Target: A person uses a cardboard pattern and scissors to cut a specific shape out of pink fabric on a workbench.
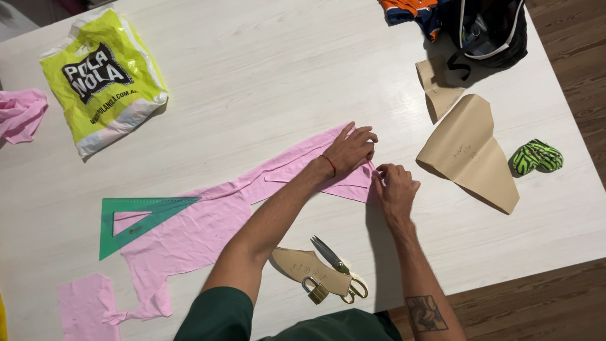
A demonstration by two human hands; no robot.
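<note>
Head view of a white table (265,69). A long pink cloth (208,224) lies flat across it, running from lower left to its narrow end at centre right. The left hand (351,149) rests palm down on that end, fingers spread and flat, pressing rather than gripping. The right hand (395,187) sits just beside it at the cloth's tip, fingers curled; it appears to pinch the edge, though the fingertips are partly hidden. A green set square (136,221) lies on the cloth's left part. Scissors (338,265), a tan sole pattern (306,268) and a brass padlock (315,290) lie near the table's front edge. Two tan paper patterns (470,151) lie to the right. Risk: thin cloth may crease or skew under uneven pressure, since only its end is held down; a pull at the tip could drag the whole strip.
</note>
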